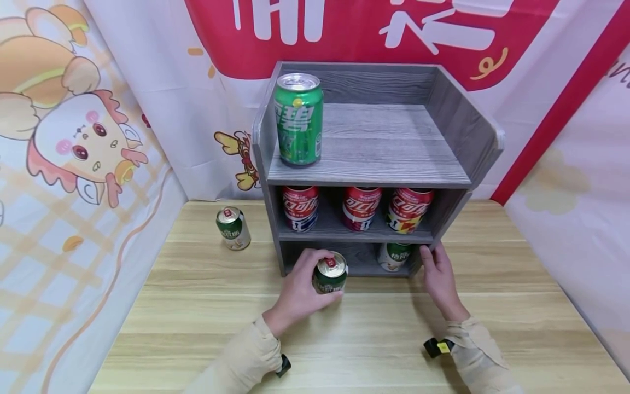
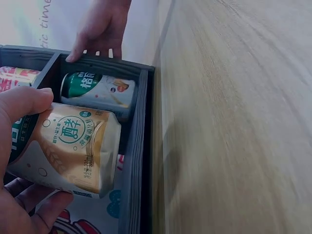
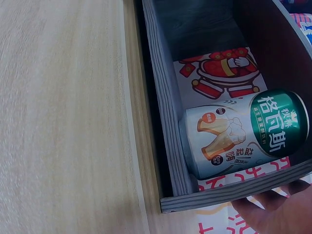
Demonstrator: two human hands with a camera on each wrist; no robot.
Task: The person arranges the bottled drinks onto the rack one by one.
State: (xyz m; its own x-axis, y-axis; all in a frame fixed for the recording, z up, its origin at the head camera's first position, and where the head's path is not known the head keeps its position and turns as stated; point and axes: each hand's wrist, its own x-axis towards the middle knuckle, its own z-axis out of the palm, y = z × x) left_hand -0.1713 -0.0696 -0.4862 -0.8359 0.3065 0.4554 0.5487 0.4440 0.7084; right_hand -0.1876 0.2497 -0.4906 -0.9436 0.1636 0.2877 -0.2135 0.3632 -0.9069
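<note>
My left hand (image 1: 303, 287) grips a green-and-white drink can (image 1: 331, 273) upright, thumb on one side and fingers on the other, just in front of the grey shelf's bottom compartment. In the left wrist view the can's beige back label (image 2: 73, 141) faces the camera. My right hand (image 1: 439, 276) touches the outer right side of the grey wooden shelf (image 1: 346, 236), its thumb near the front edge. Inside that bottom compartment, at the right end, stands a matching can (image 3: 246, 134). Part of the right hand's fingers is hidden behind the side panel in the right wrist view.
Left of the shelf, another green-and-white can (image 1: 233, 228) stands on the wooden table (image 1: 197, 312). Three red cola cans (image 1: 361, 209) fill spots on the middle level. A green soda can (image 1: 298, 120) stands at the top level's left. Printed cloth (image 1: 147, 71) hangs behind.
</note>
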